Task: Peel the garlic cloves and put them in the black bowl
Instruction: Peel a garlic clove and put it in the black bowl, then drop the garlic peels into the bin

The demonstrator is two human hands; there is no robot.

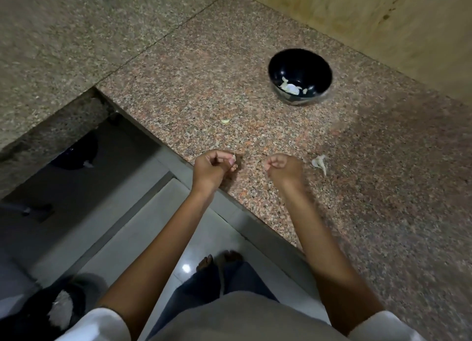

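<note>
**Hands.** The left hand is hovering directly over the front edge of the granite counter. Its fingers are curling inward, with thumb and forefinger tips meeting. Something pale is showing at the tips, but it cannot be told whether this is a scrap of skin or a nail. The right hand is hovering just beside it, further in over the stone. It is balling into a fist and is blurred, so it cannot be told whether it is enclosing anything. The two hands are standing apart, with bare stone showing between them.

**Objects.**
- A loose piece of garlic skin is lying on the counter just outside the right hand, near it but not touching.
- A small pale garlic clove is lying alone on the stone ahead of the left hand.
- The black bowl is sitting upright well ahead of the right hand, with pale garlic pieces lying in its bottom.

**Edges and room.** Open stone is lying between the hands and the bowl. Just beyond the bowl, the wall is closing off the counter. Ahead and to the outer side of the left hand, the counter corner is dropping away to the floor.
</note>
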